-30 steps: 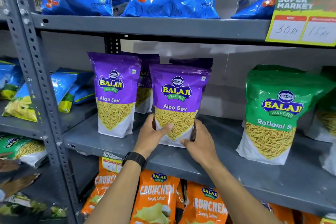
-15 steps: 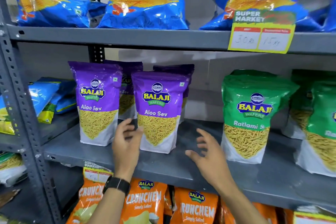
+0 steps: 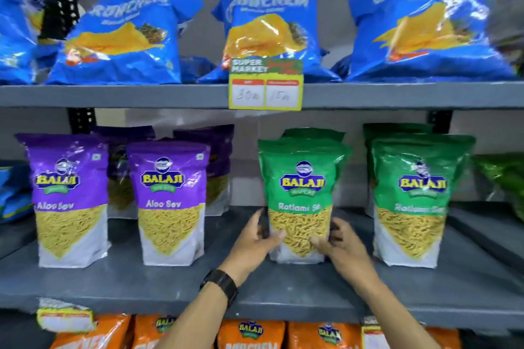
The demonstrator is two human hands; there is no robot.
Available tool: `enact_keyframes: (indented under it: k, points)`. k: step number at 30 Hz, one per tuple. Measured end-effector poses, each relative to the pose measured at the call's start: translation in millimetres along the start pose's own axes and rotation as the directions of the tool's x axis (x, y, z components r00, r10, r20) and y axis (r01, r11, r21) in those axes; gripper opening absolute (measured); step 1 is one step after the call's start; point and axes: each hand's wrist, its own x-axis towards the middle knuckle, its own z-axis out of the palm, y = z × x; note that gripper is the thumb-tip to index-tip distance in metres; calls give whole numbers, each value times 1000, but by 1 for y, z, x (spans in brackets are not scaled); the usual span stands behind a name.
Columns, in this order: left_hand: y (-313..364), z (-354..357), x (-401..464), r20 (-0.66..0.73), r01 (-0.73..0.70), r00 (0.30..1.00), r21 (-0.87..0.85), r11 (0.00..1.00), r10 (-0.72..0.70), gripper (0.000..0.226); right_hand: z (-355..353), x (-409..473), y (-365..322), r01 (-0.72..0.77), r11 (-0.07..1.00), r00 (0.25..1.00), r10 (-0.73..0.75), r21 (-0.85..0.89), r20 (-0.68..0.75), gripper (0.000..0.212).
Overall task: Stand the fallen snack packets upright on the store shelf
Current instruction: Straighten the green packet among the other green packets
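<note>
now both hands clasp the green ratlami sev packet (image 3: 302, 195) standing upright on the grey shelf (image 3: 170, 283): left hand (image 3: 255, 241) at its left edge, right hand (image 3: 340, 246) at its right, fingers curled round its lower part.

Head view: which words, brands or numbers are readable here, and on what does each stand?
"BALAJI", "Aloo Sev": purple packet
"BALAJI", "Ratlami": green packet between both hands
"SUPER MARKET", handwritten prices, roughly "30", "15": yellow price tag
"BALAJI": orange packets
Blue bags: name blurred
</note>
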Motion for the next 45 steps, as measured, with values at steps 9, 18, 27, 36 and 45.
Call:
enact_keyframes:
  k: [9, 18, 27, 36, 45]
  points:
    - [1, 59, 4, -85, -80, 993, -31, 996, 77, 27, -40, 1, 11, 31, 999, 1000, -31, -18, -1, 36]
    - [-4, 79, -9, -148, -158, 975, 46, 986, 163, 26, -56, -17, 9, 159, 987, 987, -159, -13, 10, 37]
    - [20, 98, -41, -576, -284, 737, 210, 935, 353, 36, -103, -37, 13, 165, 956, 974, -196, -242, -109, 39]
    - [35, 224, -14, 81, -72, 995, 218, 973, 56, 87, -201, -17, 50, -32, 987, 947, -20, -154, -322, 104]
    - [32, 270, 19, -42, -67, 996, 263, 962, 80, 66, -221, 7, 62, -81, 997, 982, 79, -4, -171, 56]
